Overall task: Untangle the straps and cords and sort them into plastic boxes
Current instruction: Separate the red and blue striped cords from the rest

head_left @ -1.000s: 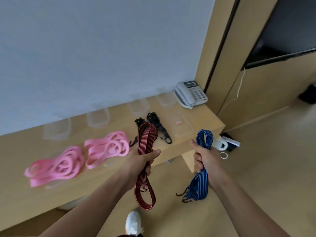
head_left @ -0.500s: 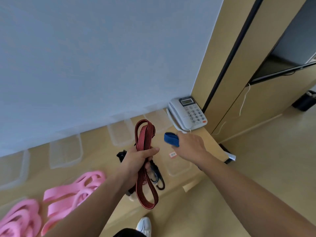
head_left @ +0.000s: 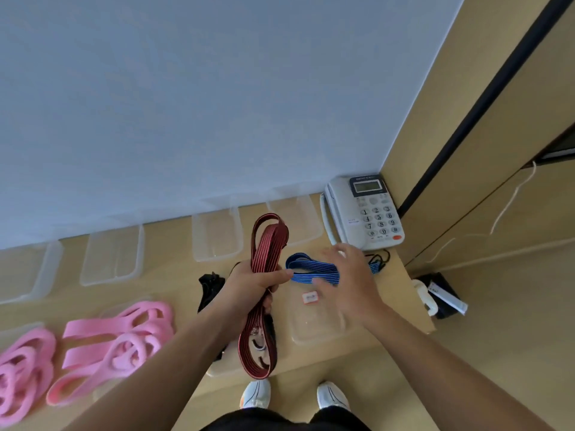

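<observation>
Sorting looked about halfway. Red strap (head_left: 269, 244) was clenched in the left hand (head_left: 255, 284) over the desk (head_left: 174, 275), not yet boxed. Blue strap (head_left: 314, 270) lay at the labelled box's (head_left: 314, 328) far rim, inside or not I couldn't tell, beneath the right hand (head_left: 348, 287), fingers spread, holding nothing. Pink straps (head_left: 118, 334) and black strap (head_left: 211, 287) waited. Along the wall, the boxes (head_left: 216, 237) looked empty.
</observation>
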A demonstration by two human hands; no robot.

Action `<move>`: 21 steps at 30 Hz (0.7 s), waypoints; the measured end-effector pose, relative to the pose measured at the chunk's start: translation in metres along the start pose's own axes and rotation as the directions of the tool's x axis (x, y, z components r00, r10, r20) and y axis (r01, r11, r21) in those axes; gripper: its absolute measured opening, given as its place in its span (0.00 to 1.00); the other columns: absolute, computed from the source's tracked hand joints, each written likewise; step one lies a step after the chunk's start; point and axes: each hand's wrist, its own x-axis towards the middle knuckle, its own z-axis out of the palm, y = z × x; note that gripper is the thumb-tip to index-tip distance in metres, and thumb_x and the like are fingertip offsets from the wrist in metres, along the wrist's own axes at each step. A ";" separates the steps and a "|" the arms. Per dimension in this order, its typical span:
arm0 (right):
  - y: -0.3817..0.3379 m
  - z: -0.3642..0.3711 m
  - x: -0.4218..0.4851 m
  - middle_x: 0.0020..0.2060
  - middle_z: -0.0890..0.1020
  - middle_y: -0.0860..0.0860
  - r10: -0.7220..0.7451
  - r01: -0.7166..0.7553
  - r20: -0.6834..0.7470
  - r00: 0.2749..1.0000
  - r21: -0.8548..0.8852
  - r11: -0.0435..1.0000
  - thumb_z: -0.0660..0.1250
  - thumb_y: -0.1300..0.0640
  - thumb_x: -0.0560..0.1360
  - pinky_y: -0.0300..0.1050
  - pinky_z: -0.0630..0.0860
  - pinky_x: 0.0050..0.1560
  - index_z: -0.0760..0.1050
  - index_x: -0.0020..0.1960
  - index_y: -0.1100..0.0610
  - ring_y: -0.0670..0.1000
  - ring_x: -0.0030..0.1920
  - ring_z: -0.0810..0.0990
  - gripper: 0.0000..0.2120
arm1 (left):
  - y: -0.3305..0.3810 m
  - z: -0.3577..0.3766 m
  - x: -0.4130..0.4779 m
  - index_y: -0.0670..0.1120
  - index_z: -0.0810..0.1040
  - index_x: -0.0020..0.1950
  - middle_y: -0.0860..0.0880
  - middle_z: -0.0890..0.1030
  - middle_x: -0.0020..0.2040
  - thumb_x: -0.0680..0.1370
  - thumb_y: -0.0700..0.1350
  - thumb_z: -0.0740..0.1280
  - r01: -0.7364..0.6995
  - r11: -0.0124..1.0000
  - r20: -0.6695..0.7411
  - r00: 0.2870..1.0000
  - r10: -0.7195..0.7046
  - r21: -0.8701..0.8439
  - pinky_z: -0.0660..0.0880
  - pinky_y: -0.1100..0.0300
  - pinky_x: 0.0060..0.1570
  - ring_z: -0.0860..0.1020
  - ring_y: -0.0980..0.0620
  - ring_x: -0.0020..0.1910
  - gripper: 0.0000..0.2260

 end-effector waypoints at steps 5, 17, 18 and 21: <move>0.040 -0.054 -0.024 0.51 0.77 0.48 0.307 -0.068 -0.440 0.844 0.481 0.874 0.69 0.58 0.78 0.48 0.78 0.55 0.79 0.55 0.56 0.53 0.54 0.80 0.06 | -0.005 0.078 -0.001 0.49 0.77 0.56 0.49 0.79 0.35 0.76 0.45 0.75 -0.095 0.893 0.008 0.995 0.102 0.440 0.72 0.58 0.29 0.75 0.51 0.26 0.11; 0.107 -0.086 -0.051 0.61 0.78 0.54 -0.208 0.207 -0.261 0.943 -0.031 0.978 0.65 0.51 0.76 0.54 0.70 0.65 0.77 0.66 0.58 0.57 0.63 0.73 0.20 | -0.068 0.163 0.069 0.48 0.67 0.64 0.46 0.75 0.56 0.80 0.49 0.66 -0.245 -0.074 0.256 0.928 0.272 0.967 0.73 0.49 0.49 0.77 0.43 0.53 0.16; 0.108 -0.083 -0.052 0.61 0.78 0.55 -0.220 0.214 -0.236 0.947 -0.051 0.976 0.66 0.51 0.76 0.55 0.70 0.65 0.77 0.66 0.58 0.58 0.63 0.73 0.20 | -0.073 0.161 0.071 0.49 0.67 0.68 0.46 0.74 0.59 0.78 0.52 0.69 -0.252 -0.061 0.259 0.930 0.260 0.966 0.73 0.49 0.53 0.75 0.43 0.57 0.21; 0.107 -0.079 -0.052 0.61 0.78 0.56 -0.246 0.232 -0.172 0.954 -0.100 0.968 0.68 0.52 0.75 0.57 0.71 0.65 0.77 0.66 0.58 0.59 0.63 0.73 0.21 | -0.079 0.152 0.064 0.50 0.64 0.76 0.48 0.71 0.68 0.74 0.57 0.73 -0.248 -0.092 0.264 0.923 0.280 0.964 0.69 0.49 0.65 0.70 0.44 0.66 0.34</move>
